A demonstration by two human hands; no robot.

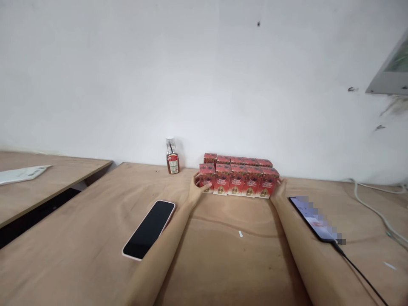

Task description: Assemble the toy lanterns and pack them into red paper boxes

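Observation:
Several small red printed cardboard boxes [236, 180] stand upright in two rows near the wall, side by side and close together. My left hand [196, 188] grips the left end of the front row, its thumb across the face of the leftmost red box [207, 173]. At the other end, my right hand [280, 189] presses against the side of the rightmost red box [268, 183]; part of its fingers is hidden behind the box. The back row [237, 160] shows mostly its tops, the front row covering the rest.
A labelled bottle [173, 163] stands by the wall to the left. A dark-screened phone [149, 229] lies beside my left forearm, and a lit phone [314, 219] with a black cable lies right of my right arm. Pale cable [366, 202] runs along the right. A gap separates another tabletop [73, 168].

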